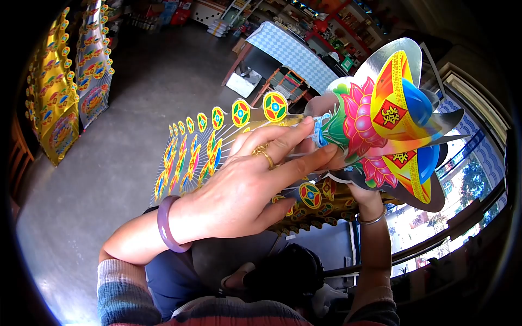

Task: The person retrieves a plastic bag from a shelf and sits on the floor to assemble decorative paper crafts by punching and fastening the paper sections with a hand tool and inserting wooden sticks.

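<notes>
Spread fingers of the left hand [244,174] press two fingertips onto the cutout's [359,119] narrow base, the thumb apart and lower; one ring [263,155] and one purple bangle [166,223] show. The right hand [365,196], at four o'clock with one silver bangle [372,219], supports it from below; its fingers are mostly hidden, so I cannot tell their grip. The cutout, at two o'clock, shows two lotuses and two red diamonds. Silver foil [176,157] runs toward nine o'clock, at least seven round emblems along its upper edge. Gold foil [340,204] hangs below. Farther off, one window [451,185] is at three o'clock, one chair [285,84] and one table [283,46] at twelve, two foil panels [51,98] at ten. Shelves [356,30] at one hold many small goods, too blurred to count.
</notes>
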Demonstrator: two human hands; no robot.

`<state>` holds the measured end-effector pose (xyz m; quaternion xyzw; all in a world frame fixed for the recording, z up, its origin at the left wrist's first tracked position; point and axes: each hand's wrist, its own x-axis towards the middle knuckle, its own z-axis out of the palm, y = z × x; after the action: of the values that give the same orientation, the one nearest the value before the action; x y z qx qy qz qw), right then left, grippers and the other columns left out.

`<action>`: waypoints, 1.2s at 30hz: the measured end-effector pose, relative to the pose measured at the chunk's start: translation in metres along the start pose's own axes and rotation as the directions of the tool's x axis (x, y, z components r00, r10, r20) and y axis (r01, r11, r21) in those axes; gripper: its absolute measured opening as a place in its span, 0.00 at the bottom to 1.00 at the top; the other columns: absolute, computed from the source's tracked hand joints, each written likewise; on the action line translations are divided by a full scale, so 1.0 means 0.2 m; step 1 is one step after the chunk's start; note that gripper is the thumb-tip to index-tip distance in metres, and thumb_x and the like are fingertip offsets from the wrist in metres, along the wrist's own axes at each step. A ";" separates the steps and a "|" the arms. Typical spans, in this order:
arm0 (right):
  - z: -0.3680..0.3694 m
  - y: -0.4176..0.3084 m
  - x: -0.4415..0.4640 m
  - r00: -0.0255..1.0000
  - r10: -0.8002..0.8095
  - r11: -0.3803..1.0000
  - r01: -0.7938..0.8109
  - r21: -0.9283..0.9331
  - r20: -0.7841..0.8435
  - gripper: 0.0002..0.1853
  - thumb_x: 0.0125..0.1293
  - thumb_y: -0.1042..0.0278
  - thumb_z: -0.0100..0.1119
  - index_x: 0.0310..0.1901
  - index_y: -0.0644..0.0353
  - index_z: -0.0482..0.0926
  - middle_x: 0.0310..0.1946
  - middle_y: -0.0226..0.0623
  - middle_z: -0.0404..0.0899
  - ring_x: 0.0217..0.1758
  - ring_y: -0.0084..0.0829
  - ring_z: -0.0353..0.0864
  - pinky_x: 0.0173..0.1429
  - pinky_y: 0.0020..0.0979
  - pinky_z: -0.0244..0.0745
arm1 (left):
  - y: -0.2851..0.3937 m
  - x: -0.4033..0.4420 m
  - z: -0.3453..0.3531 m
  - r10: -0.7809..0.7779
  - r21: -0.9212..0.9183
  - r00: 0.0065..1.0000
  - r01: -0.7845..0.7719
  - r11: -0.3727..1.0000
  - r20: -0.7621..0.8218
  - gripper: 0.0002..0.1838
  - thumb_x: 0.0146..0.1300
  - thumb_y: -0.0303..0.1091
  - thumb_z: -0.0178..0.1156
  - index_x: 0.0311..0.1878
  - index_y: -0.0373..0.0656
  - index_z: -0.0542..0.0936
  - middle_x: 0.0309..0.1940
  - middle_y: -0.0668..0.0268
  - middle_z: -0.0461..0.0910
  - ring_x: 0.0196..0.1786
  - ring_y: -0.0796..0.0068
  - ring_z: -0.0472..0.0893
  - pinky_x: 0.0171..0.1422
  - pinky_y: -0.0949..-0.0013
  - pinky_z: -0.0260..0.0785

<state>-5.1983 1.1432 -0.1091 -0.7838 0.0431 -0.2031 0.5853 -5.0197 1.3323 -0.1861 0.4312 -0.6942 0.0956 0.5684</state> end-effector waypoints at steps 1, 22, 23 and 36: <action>0.00 0.00 0.01 1.000 0.001 1.000 -0.001 0.002 0.004 0.26 0.64 0.59 0.54 0.63 0.52 0.62 0.56 0.39 0.67 0.58 0.36 0.67 0.60 0.36 0.63 | 0.00 0.00 0.00 -0.001 -0.003 1.000 0.001 1.000 -0.001 0.40 0.38 0.24 0.65 0.63 0.39 0.69 0.70 0.52 0.55 0.65 0.52 0.63 0.68 0.55 0.54; -0.01 0.01 -0.05 1.000 0.000 1.000 0.001 0.023 -0.016 0.28 0.65 0.59 0.53 0.65 0.52 0.59 0.59 0.40 0.65 0.61 0.36 0.65 0.64 0.36 0.61 | 0.00 0.00 0.01 0.005 0.011 1.000 -0.005 1.000 -0.026 0.39 0.38 0.26 0.65 0.61 0.38 0.71 0.69 0.51 0.55 0.64 0.52 0.63 0.68 0.55 0.54; -0.01 0.01 -0.05 1.000 0.000 1.000 0.000 0.022 -0.018 0.28 0.65 0.59 0.53 0.65 0.52 0.58 0.59 0.40 0.65 0.61 0.36 0.65 0.64 0.36 0.61 | 0.00 0.00 0.01 0.004 0.007 1.000 -0.004 1.000 -0.025 0.39 0.37 0.27 0.65 0.61 0.38 0.71 0.69 0.51 0.55 0.64 0.52 0.63 0.68 0.55 0.54; -0.05 -0.02 -0.08 1.000 0.007 0.999 -0.006 0.038 -0.025 0.29 0.67 0.58 0.52 0.66 0.53 0.57 0.61 0.40 0.63 0.64 0.36 0.64 0.66 0.36 0.60 | 0.00 -0.01 0.00 -0.010 -0.004 1.000 0.011 1.000 0.007 0.40 0.39 0.27 0.65 0.63 0.39 0.69 0.70 0.51 0.54 0.67 0.51 0.60 0.70 0.55 0.52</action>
<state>-5.2166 1.1402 -0.1072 -0.7699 0.0489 -0.2118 0.6000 -5.0202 1.3336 -0.1878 0.4341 -0.6940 0.0899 0.5673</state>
